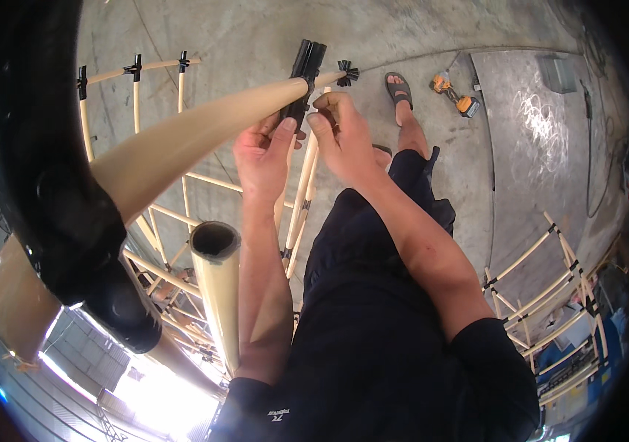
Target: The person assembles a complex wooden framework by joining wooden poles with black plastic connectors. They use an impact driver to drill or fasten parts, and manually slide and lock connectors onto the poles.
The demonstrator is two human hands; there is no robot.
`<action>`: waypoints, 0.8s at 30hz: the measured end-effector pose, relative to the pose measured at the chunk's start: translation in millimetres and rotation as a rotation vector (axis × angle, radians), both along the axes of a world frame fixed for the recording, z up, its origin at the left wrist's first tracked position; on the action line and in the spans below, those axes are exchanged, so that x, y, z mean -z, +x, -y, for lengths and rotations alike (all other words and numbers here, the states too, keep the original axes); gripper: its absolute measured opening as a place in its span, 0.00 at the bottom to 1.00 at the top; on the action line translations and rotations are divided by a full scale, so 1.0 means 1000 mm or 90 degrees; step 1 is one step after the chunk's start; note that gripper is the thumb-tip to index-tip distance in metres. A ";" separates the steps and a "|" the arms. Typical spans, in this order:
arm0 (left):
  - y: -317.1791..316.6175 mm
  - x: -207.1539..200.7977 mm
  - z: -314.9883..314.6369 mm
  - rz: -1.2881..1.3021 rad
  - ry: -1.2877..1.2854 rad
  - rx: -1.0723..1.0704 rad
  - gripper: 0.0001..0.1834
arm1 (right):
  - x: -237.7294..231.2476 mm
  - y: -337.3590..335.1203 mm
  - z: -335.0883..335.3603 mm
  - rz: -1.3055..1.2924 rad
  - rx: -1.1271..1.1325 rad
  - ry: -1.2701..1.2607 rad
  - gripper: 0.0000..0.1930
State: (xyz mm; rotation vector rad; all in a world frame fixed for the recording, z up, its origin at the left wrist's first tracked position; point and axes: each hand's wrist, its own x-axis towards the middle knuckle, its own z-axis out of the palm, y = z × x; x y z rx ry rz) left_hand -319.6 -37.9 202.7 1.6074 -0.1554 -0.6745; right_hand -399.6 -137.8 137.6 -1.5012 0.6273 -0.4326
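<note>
Gripping the black connector (305,82) from below, the left hand (265,151) keeps its thumb along one side and its fingers behind, probably so that this piece stays steady against the cream pipe (211,121). The right hand (340,140) is just beside it, with fingers bent into a narrow shape; because the fingertips are small and partly hidden, I cannot tell if they pinch something. The connector is where the curved-looking pipe meets the upper part of the work, in front of the person, at a place which both hands reach easily. Close to the camera, a large black joint (56,184) seems to carry the pipe's nearer part. Farther out, an orange power tool (454,94) lies on the floor (255,29), beside a grey metal sheet (521,169), perhaps left there to be within reach.
</note>
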 end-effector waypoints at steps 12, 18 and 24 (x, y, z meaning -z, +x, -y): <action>-0.001 0.005 -0.003 0.010 -0.002 -0.008 0.16 | 0.005 0.002 0.008 -0.006 -0.071 0.011 0.09; -0.001 0.006 -0.002 0.016 -0.019 0.003 0.17 | -0.004 0.010 0.003 0.012 -0.012 -0.080 0.10; -0.002 0.009 -0.004 0.021 0.002 -0.001 0.18 | 0.005 0.009 0.010 -0.003 -0.056 -0.066 0.08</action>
